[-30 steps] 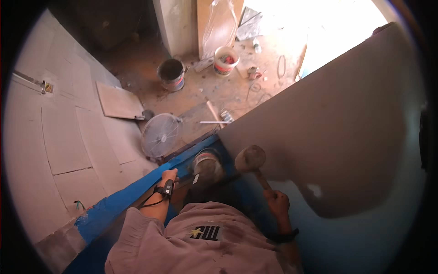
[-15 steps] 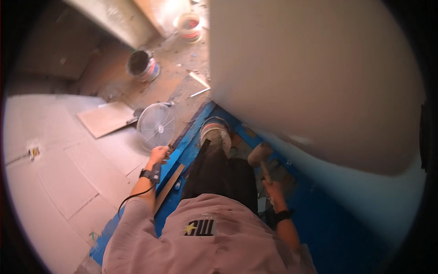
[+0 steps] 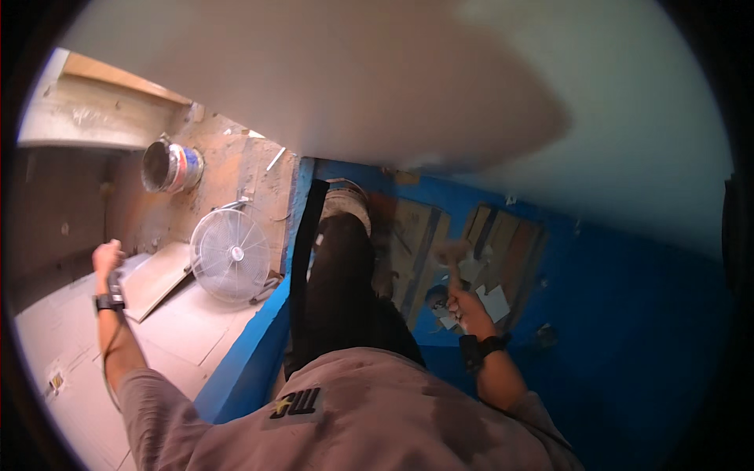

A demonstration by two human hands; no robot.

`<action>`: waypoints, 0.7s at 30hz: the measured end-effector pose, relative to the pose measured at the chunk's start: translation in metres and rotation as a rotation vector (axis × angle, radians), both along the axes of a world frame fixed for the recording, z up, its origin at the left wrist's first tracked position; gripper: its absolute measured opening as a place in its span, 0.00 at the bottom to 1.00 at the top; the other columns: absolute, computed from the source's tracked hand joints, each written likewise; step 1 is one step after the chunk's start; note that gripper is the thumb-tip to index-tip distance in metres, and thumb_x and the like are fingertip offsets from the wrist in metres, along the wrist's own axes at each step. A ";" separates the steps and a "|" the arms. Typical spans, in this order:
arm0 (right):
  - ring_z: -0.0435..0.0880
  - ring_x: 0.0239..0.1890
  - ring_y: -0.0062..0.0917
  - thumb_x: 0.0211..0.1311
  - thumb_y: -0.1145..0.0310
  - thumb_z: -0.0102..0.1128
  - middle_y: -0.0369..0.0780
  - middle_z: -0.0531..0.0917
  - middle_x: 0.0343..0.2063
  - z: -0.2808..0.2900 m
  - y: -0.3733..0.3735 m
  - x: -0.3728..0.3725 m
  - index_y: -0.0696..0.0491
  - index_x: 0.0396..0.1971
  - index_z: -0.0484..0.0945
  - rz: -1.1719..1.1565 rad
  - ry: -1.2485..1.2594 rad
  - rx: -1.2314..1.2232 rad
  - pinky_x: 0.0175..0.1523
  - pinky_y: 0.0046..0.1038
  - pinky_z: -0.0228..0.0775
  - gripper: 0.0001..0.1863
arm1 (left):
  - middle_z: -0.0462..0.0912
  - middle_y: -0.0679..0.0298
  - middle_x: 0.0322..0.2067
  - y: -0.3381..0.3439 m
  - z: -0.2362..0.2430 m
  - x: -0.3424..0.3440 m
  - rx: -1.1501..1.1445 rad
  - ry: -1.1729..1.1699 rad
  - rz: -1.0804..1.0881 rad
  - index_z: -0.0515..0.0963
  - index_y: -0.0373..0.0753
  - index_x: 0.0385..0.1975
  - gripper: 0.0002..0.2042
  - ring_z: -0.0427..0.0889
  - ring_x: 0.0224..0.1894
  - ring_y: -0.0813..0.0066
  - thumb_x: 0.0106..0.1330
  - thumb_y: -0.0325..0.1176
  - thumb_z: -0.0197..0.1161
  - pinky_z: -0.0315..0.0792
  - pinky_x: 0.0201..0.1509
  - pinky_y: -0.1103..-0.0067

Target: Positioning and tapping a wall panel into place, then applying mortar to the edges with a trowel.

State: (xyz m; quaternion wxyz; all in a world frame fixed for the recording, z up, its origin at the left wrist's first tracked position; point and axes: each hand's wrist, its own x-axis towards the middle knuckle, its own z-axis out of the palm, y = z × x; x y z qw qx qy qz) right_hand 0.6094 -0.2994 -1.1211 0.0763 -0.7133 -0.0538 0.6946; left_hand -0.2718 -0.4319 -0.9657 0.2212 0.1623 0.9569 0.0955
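Head view: a brown, round-headed mallet (image 3: pixel 451 253) is gripped by the right hand (image 3: pixel 465 307), the left hand (image 3: pixel 107 257) is curled closed, nothing visibly held, and progress cannot be judged.

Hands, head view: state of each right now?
Left hand: looks closed; can't tell if it holds anything.
Right hand: closed, holding a mallet.

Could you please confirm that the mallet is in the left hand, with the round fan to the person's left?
Not quite: the head view shows the mallet in the right hand; the round fan is indeed to the person's left.
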 end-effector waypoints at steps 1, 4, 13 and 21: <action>0.70 0.19 0.21 0.68 0.61 0.59 0.32 0.72 0.19 -0.036 -0.012 0.009 0.51 0.27 0.73 -0.024 0.069 0.013 0.25 0.29 0.62 0.12 | 0.75 0.68 0.16 0.001 0.011 -0.012 0.251 0.054 0.039 0.73 0.40 0.16 0.16 0.70 0.15 0.81 0.64 0.41 0.58 0.63 0.17 0.77; 0.71 0.22 0.21 0.68 0.62 0.55 0.33 0.75 0.22 -0.177 -0.087 0.085 0.53 0.30 0.75 -0.111 0.047 0.078 0.27 0.29 0.64 0.10 | 0.74 0.70 0.15 0.107 -0.048 0.069 0.609 0.083 -0.124 0.75 0.42 0.18 0.15 0.71 0.15 0.81 0.64 0.43 0.63 0.65 0.19 0.78; 0.69 0.15 0.23 0.65 0.68 0.55 0.37 0.71 0.17 -0.185 -0.270 0.162 0.51 0.24 0.70 -0.518 0.189 -0.314 0.18 0.27 0.60 0.09 | 0.82 0.62 0.25 0.045 -0.174 0.449 0.265 -0.369 -0.106 0.78 0.34 0.35 0.13 0.82 0.25 0.74 0.60 0.37 0.69 0.75 0.23 0.77; 0.74 0.20 0.29 0.63 0.60 0.55 0.39 0.75 0.23 -0.232 -0.286 0.202 0.54 0.29 0.74 0.170 -0.010 -0.131 0.25 0.32 0.68 0.12 | 0.78 0.61 0.30 -0.089 -0.152 0.454 0.317 -0.354 0.215 0.73 0.32 0.44 0.15 0.80 0.28 0.71 0.57 0.23 0.61 0.79 0.33 0.74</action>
